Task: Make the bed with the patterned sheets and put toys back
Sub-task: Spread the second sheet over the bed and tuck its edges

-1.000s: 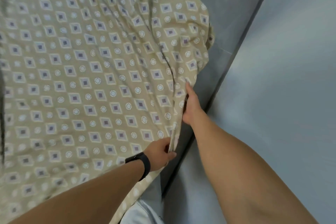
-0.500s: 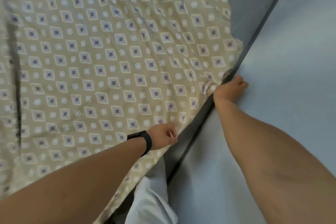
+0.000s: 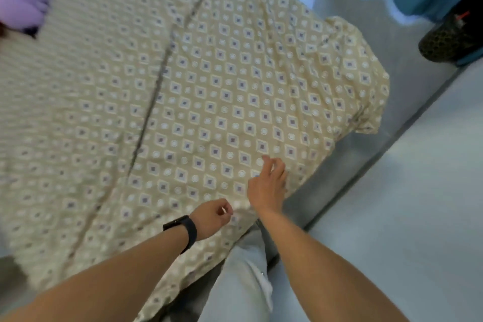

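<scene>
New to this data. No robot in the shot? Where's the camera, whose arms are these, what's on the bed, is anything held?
No robot here: a person works bare-handed, and the single camera sits on their head, looking forward and down, so the two arms reaching in from the bottom are their own. The left hand, the one with the black wristband, is curled and seems to pinch the near edge of the patterned sheet. The right hand is open, fingers relaxed on or just above the sheet; the blur hides which. The sheet covers most of the bed, rumpled at its far right corner. A purple toy lies at the top left, blurred. A dark shoe sits on the floor at the right.
</scene>
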A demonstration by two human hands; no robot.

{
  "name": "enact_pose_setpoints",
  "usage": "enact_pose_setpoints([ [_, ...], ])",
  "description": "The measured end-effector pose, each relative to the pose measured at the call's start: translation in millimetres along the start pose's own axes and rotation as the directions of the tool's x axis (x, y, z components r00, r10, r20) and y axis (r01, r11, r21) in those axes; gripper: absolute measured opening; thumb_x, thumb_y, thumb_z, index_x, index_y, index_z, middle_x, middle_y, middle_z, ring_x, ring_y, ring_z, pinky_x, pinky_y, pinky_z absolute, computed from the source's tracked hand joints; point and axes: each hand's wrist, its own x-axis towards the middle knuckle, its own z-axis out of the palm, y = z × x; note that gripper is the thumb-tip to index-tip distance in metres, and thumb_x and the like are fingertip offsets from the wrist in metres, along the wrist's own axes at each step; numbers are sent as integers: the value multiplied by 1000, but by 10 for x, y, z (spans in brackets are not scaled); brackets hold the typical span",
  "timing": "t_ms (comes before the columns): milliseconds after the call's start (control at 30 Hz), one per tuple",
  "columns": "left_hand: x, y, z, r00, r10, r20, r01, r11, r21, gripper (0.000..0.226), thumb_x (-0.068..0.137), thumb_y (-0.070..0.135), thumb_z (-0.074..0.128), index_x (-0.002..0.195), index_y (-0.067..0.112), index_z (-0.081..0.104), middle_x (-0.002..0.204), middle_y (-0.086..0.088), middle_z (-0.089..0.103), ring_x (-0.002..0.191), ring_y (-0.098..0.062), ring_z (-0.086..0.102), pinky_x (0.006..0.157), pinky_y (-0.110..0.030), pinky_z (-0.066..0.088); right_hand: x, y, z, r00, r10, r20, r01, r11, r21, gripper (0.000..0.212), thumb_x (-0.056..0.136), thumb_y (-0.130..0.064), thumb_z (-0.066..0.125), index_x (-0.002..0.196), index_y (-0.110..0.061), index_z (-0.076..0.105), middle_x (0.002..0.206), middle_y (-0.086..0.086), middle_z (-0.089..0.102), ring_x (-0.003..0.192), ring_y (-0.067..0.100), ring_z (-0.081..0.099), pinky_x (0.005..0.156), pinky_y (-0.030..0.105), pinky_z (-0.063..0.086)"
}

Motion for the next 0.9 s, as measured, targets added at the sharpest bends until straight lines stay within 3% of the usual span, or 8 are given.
enact_pose_setpoints([
  [100, -579, -599, -420, 993, -61, -104, 46, 989, -143, 15, 100, 23, 55, 105, 13, 66, 88, -1, 64, 72, -17, 56, 72, -29, 49, -726, -599, 245, 966, -240, 96, 246, 968, -57, 68, 78, -13, 64, 139, -23, 37, 140, 9, 32, 111, 31, 42, 82, 41, 53],
  [167, -1044, -1149, -744, 973, -111, -200, 50, 957, -287, 18, 102, 26, 54, 104, 11, 65, 93, -6, 66, 74, -18, 57, 74, -30, 51, -1305, -1056, 411, 885, -431, 176, 452, 887, -98, 64, 80, -15, 63, 139, -22, 40, 141, 9, 33, 112, 31, 44, 83, 39, 51],
  [300, -1673, -2175, -1118, 926, -167, -340, 18, 917, -399, 22, 103, 35, 51, 102, 17, 65, 101, -7, 70, 79, -22, 62, 80, -38, 55, -2068, -1739, 650, 758, -549, 353, 624, 768, -147, 48, 91, -19, 54, 138, -22, 46, 144, 5, 31, 123, 28, 38, 92, 36, 45],
  [433, -2246, -3315, -1096, 937, -157, -313, -5, 887, -461, 26, 103, 33, 50, 107, 14, 67, 99, 0, 66, 88, -28, 64, 87, -42, 56, -2855, -2396, 1048, 784, -501, 367, 593, 780, -202, 35, 97, -23, 51, 132, -19, 54, 140, 5, 34, 125, 27, 33, 92, 35, 46],
  [533, -2665, -4038, -926, 959, -150, -240, 21, 883, -469, 30, 103, 36, 50, 110, 12, 66, 108, -7, 68, 80, -21, 60, 74, -36, 53, -3562, -2727, 1376, 823, -430, 371, 518, 837, -179, 35, 97, -25, 51, 131, -19, 53, 139, 4, 30, 130, 28, 29, 92, 36, 47],
  [667, -3210, -4670, -821, 980, -163, -111, 101, 899, -426, 25, 103, 38, 48, 103, 17, 62, 103, -3, 66, 78, -19, 58, 69, -31, 47, -4420, -3074, 1593, 762, -420, 493, 559, 811, -174, 39, 96, -33, 54, 134, -21, 49, 142, 4, 25, 132, 28, 25, 94, 37, 47],
  [800, -3545, -4894, -1239, 972, -107, -211, 26, 935, -353, 30, 103, 36, 48, 113, 13, 65, 113, -8, 68, 84, -21, 60, 76, -34, 52, -4641, -3578, 1580, 781, -457, 425, 560, 815, -153, 37, 98, -33, 53, 133, -20, 51, 142, 4, 28, 132, 28, 29, 97, 37, 46],
  [900, -3669, -4986, -1451, 932, -103, -347, -35, 929, -369, 26, 103, 36, 48, 109, 17, 65, 107, -6, 68, 91, -25, 66, 88, -42, 57, -4599, -3864, 1659, 778, -441, 448, 560, 809, -177, 38, 99, -32, 51, 134, -19, 54, 144, 6, 33, 134, 28, 31, 101, 40, 42],
])
